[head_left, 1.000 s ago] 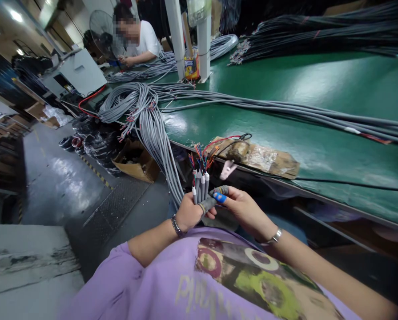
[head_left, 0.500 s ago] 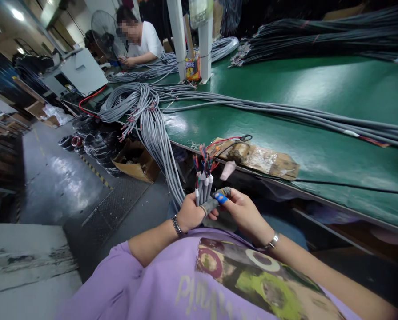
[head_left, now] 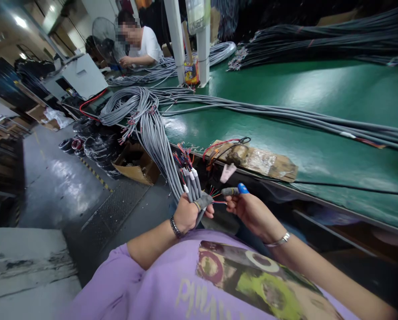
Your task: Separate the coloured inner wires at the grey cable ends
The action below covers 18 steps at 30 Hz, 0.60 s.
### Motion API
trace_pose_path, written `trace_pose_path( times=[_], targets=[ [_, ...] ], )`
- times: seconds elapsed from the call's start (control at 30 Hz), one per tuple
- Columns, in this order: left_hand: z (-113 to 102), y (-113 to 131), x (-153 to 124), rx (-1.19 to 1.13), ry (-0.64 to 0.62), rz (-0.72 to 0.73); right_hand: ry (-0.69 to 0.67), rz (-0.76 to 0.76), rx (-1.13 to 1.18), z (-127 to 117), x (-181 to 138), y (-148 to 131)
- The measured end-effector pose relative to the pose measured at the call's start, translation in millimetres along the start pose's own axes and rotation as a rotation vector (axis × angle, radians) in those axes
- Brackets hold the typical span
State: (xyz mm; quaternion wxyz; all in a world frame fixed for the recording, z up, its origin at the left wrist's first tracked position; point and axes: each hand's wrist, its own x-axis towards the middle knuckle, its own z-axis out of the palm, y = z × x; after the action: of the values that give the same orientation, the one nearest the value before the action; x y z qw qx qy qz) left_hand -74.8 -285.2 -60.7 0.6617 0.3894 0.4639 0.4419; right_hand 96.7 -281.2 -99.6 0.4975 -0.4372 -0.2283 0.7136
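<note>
My left hand (head_left: 189, 214) is closed around several grey cables (head_left: 194, 190) held at the table's front edge. White bands sit near the cable ends, and thin coloured wires fan out above them. A grey finger cover is on my left thumb. From one cable at my left thumb, loose coloured wires (head_left: 220, 202) stick out to the right. My right hand (head_left: 252, 212) pinches the ends of some of these, a red one among them. It has blue tape on the thumb and a grey cover on a finger.
A thick bundle of grey cables (head_left: 154, 133) hangs over the green table (head_left: 268, 95) edge. Near the edge lies a taped wooden board (head_left: 262, 162) with a pink clip-like piece (head_left: 227, 172) beside it. A co-worker (head_left: 145, 44) sits across. An open carton (head_left: 137, 165) stands on the floor.
My right hand has moved right, away from my left hand, with coloured wires now stretched between them. The held cables have tilted to the left.
</note>
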Motion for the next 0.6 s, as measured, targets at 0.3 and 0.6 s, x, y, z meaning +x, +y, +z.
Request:
trace_pose_path(
  times=[0.3,0.6],
  targets=[
    [20.5,13.3,11.2,-0.021,-0.074,-0.075,-0.146,0.016,0.102,11.8,22.7,-29.3],
    [23.1,13.0,18.2,-0.043,-0.099,-0.100,0.114,-0.235,-0.005,13.5,25.0,-25.5]
  ],
)
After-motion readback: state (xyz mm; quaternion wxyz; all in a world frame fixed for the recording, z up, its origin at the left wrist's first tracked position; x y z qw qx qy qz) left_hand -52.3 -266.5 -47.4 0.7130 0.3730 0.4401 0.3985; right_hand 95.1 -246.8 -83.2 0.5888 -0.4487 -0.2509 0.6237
